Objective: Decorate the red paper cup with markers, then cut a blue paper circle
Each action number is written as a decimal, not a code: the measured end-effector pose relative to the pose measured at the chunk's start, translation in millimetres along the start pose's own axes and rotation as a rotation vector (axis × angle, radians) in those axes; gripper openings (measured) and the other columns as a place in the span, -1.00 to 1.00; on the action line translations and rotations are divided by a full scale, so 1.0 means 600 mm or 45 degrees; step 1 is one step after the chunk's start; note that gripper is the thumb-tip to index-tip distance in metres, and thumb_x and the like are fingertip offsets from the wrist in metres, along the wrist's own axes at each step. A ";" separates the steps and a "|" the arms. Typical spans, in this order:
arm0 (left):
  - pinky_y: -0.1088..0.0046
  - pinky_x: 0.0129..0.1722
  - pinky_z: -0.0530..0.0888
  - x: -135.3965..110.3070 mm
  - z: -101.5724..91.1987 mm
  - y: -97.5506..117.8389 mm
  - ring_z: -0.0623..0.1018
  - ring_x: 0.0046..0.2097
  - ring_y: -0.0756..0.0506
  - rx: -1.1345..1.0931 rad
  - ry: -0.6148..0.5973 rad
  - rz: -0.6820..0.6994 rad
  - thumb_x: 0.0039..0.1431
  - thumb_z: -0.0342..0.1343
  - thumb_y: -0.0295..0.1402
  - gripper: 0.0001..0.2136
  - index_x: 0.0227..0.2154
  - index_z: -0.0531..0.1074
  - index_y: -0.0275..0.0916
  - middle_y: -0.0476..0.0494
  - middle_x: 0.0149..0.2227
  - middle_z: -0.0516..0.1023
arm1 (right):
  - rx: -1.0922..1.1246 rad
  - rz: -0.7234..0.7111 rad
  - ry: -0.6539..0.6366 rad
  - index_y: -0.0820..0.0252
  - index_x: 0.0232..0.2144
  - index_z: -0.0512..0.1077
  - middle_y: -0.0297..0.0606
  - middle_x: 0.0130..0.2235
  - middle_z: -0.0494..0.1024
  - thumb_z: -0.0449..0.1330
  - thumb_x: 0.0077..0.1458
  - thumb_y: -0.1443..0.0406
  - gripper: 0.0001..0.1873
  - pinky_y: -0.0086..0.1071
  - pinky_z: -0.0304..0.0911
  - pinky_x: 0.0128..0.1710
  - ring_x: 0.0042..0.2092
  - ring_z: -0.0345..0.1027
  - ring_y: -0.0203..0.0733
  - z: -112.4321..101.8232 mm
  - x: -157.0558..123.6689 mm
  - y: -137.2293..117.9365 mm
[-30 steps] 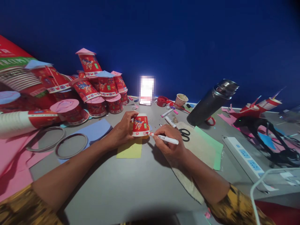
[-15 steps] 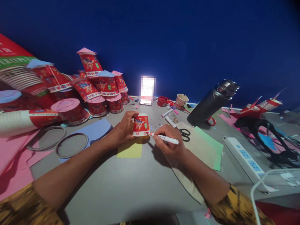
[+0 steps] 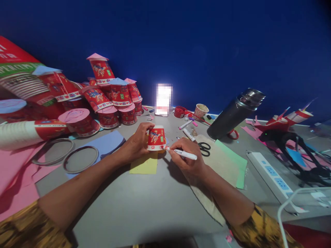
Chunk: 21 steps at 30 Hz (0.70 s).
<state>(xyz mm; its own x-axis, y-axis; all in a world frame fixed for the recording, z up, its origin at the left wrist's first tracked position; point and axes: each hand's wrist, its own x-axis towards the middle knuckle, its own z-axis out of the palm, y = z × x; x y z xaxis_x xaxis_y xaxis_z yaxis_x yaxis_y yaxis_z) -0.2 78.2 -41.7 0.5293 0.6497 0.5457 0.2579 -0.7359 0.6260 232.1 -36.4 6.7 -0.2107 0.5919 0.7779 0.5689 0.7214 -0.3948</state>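
Note:
My left hand (image 3: 139,143) is closed round the left side of a red paper cup (image 3: 157,137), which is held upside down with its white rim band at the bottom. Small red marks show on that band. In my right hand (image 3: 187,155) is a white marker (image 3: 185,153) with a red tip end, gripped like a pen. Its tip meets the right part of the cup's rim band. Beneath the cup lies a yellow paper sheet (image 3: 143,163). Black-handled scissors (image 3: 204,149) rest just beyond my right hand.
Decorated red cups (image 3: 119,93) with paper tops are stacked at the left, near two grey rings (image 3: 80,159) and blue paper (image 3: 108,144). A bright phone (image 3: 163,100) stands at the back. Rightward are a dark flask (image 3: 232,113), green paper (image 3: 232,162) and a power strip (image 3: 270,177).
The cup has tipped and turned slightly in my left hand, so its white base edge shows more. My right hand keeps the marker at the rim band. The view has shifted slightly.

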 end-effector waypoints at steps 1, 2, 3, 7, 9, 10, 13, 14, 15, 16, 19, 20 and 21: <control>-0.08 0.23 0.59 0.000 0.001 0.000 0.57 0.24 -0.35 0.003 0.004 -0.005 0.02 0.55 -0.12 -0.17 0.27 0.21 -0.03 -0.26 0.22 0.41 | 0.004 0.003 0.003 0.09 -0.29 0.49 -0.31 -0.38 0.64 0.25 0.32 0.36 -0.90 -0.32 0.33 -0.34 -0.38 0.48 -0.20 -0.001 0.000 0.000; -0.08 0.22 0.60 -0.001 0.002 -0.001 0.57 0.23 -0.34 0.005 0.005 -0.011 0.02 0.55 -0.12 -0.17 0.27 0.21 -0.03 -0.26 0.22 0.41 | 0.007 0.009 0.007 0.09 -0.29 0.49 -0.31 -0.38 0.63 0.25 0.32 0.36 -0.90 -0.33 0.33 -0.34 -0.38 0.48 -0.20 -0.001 0.000 0.000; -0.07 0.21 0.60 -0.001 0.002 -0.001 0.58 0.22 -0.34 0.007 0.003 -0.016 0.03 0.55 -0.12 -0.18 0.26 0.21 -0.03 -0.26 0.22 0.41 | 0.007 0.021 0.014 0.09 -0.29 0.49 -0.31 -0.38 0.63 0.25 0.32 0.36 -0.90 -0.33 0.32 -0.35 -0.38 0.47 -0.20 -0.002 -0.001 0.001; -0.05 0.20 0.62 -0.001 0.001 0.000 0.59 0.21 -0.33 0.017 -0.006 -0.020 0.05 0.53 -0.13 -0.20 0.26 0.21 -0.04 -0.26 0.21 0.42 | -0.028 0.059 0.030 0.08 -0.31 0.47 -0.32 -0.40 0.60 0.24 0.33 0.34 -0.88 -0.33 0.29 -0.37 -0.40 0.45 -0.21 -0.003 -0.002 0.002; -0.08 0.21 0.61 0.000 0.000 0.000 0.59 0.21 -0.33 0.015 0.005 -0.023 0.04 0.53 -0.14 -0.21 0.25 0.23 -0.05 -0.26 0.20 0.43 | -0.027 0.071 0.020 0.08 -0.32 0.48 -0.31 -0.40 0.61 0.24 0.33 0.33 -0.88 -0.33 0.29 -0.37 -0.40 0.45 -0.20 -0.002 -0.002 0.003; -0.08 0.21 0.61 0.000 0.000 0.001 0.59 0.21 -0.34 0.007 0.010 -0.027 0.03 0.53 -0.14 -0.21 0.25 0.23 -0.04 -0.25 0.20 0.43 | -0.022 0.071 0.011 0.08 -0.32 0.48 -0.31 -0.40 0.61 0.24 0.33 0.33 -0.88 -0.33 0.30 -0.37 -0.39 0.46 -0.20 -0.001 -0.002 0.003; -0.09 0.20 0.61 0.000 0.001 0.001 0.59 0.21 -0.34 -0.010 0.011 -0.030 0.00 0.55 -0.15 -0.19 0.25 0.24 -0.04 -0.26 0.21 0.43 | -0.004 0.056 0.003 0.08 -0.32 0.48 -0.32 -0.40 0.62 0.24 0.32 0.33 -0.89 -0.33 0.32 -0.35 -0.39 0.47 -0.20 0.001 -0.003 0.004; -0.10 0.20 0.61 0.000 0.002 0.000 0.59 0.21 -0.34 -0.008 0.010 -0.027 0.00 0.55 -0.14 -0.18 0.25 0.23 -0.04 -0.26 0.21 0.43 | -0.001 0.054 0.010 0.08 -0.32 0.48 -0.32 -0.40 0.62 0.24 0.32 0.33 -0.89 -0.33 0.32 -0.35 -0.39 0.47 -0.21 0.001 -0.003 0.003; -0.10 0.21 0.60 0.000 0.002 0.000 0.58 0.21 -0.34 -0.003 0.009 -0.021 0.01 0.55 -0.14 -0.18 0.26 0.23 -0.04 -0.27 0.21 0.43 | 0.001 0.058 0.018 0.08 -0.32 0.48 -0.32 -0.40 0.62 0.24 0.32 0.34 -0.89 -0.33 0.32 -0.35 -0.39 0.47 -0.21 0.001 -0.003 0.003; -0.10 0.21 0.60 0.000 0.002 0.000 0.58 0.21 -0.34 0.002 0.009 -0.014 0.01 0.55 -0.13 -0.18 0.26 0.22 -0.04 -0.27 0.21 0.43 | 0.004 0.061 0.025 0.09 -0.32 0.48 -0.32 -0.40 0.62 0.24 0.31 0.34 -0.89 -0.34 0.32 -0.35 -0.39 0.47 -0.21 0.001 -0.003 0.003; -0.09 0.21 0.60 0.001 0.001 0.001 0.58 0.21 -0.34 0.004 0.005 -0.002 0.03 0.54 -0.11 -0.19 0.26 0.22 -0.05 -0.27 0.21 0.43 | 0.006 0.058 0.027 0.09 -0.31 0.48 -0.32 -0.40 0.62 0.24 0.31 0.34 -0.89 -0.34 0.33 -0.36 -0.39 0.47 -0.21 0.001 -0.003 0.002; -0.09 0.21 0.60 0.001 0.000 0.002 0.58 0.22 -0.34 0.003 0.002 -0.001 0.03 0.54 -0.11 -0.19 0.26 0.22 -0.05 -0.27 0.21 0.42 | 0.004 0.050 0.026 0.09 -0.31 0.49 -0.32 -0.40 0.62 0.24 0.31 0.35 -0.89 -0.34 0.33 -0.36 -0.39 0.47 -0.21 0.001 -0.002 0.001; -0.09 0.22 0.59 0.001 -0.001 0.003 0.58 0.22 -0.35 0.003 -0.004 -0.003 0.04 0.53 -0.11 -0.20 0.26 0.22 -0.05 -0.27 0.21 0.42 | 0.001 0.043 0.025 0.09 -0.31 0.49 -0.32 -0.40 0.63 0.24 0.31 0.35 -0.90 -0.33 0.34 -0.36 -0.39 0.48 -0.20 0.001 -0.002 0.001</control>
<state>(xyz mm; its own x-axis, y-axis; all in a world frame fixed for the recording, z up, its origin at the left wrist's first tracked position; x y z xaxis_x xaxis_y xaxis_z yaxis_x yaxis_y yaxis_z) 0.3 77.5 -39.9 0.5311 0.6511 0.5422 0.2615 -0.7347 0.6260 232.6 -36.4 5.2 -0.1756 0.6090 0.7735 0.5746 0.7014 -0.4218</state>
